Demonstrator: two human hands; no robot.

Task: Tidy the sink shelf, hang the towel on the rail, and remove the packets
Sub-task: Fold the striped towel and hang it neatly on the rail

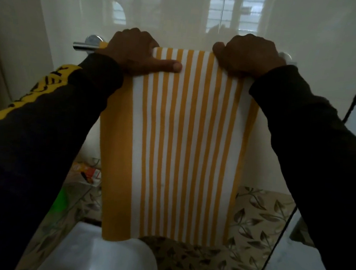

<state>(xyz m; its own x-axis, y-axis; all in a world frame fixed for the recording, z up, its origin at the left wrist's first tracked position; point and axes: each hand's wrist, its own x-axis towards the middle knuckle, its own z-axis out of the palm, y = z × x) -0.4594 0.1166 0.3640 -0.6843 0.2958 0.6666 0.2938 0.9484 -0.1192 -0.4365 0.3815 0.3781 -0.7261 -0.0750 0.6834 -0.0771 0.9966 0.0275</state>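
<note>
Both hands clamped on towel's top edge | left hand [134,50], thumb flat on cloth | striped towel [182,146] draped over rail [83,46], hanging down | right hand [248,55] | packets [89,171] lower left.

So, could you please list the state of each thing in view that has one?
towel: draped over the rail, hanging flat
rail: mounted on the wall, mostly covered by the towel
left hand: closed over the towel at the rail, thumb pressed flat
right hand: closed over the towel at the rail
packets: lying on the shelf, lower left
</note>
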